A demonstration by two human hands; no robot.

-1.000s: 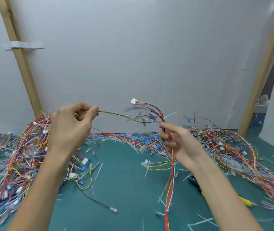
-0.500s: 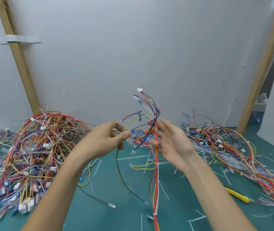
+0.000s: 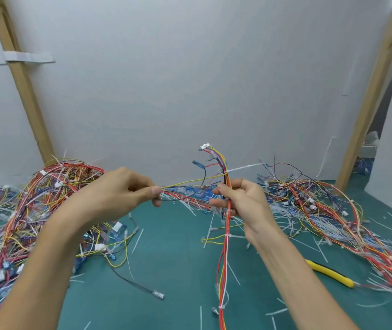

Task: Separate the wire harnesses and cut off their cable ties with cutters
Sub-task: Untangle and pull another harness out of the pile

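1. Wire harness [image 3: 226, 248]: a bundle of mostly red, yellow and white wires, held upright above the mat by the right hand [image 3: 242, 206]. The fingers and thumb curl round it just below where its wires fan out.
2. The left hand [image 3: 118, 191] is closed in a pinch. Thumb and forefinger hold the end of a yellow wire [image 3: 190, 182], which runs taut and nearly level across to the bundle just above the right hand.
3. A thin black wire [image 3: 203, 177] also leaves that pinch and loops up beside the bundle.
4. Above the right hand the wires spread, and the highest ends in a white connector [image 3: 205, 146]. A white cable tie [image 3: 245, 167] circles the bundle there, its tail pointing right.
5. Below the right hand the harness hangs to the bottom edge of view, bound by more white ties, one of them a lower tie [image 3: 228, 235] just under the palm.
6. The green mat [image 3: 178, 263] beneath is littered with cut tie tails [image 3: 137, 241].
7. The yellow-handled cutters [image 3: 328, 273] lie on the mat right of the right forearm, touched by neither hand, with one end hidden behind the arm.
8. A left pile [image 3: 35, 198] and a right pile [image 3: 333, 210] of tangled harnesses flank the hands.
9. Behind them stand a white wall [image 3: 190, 79] and two slanting wooden posts [image 3: 23, 86].
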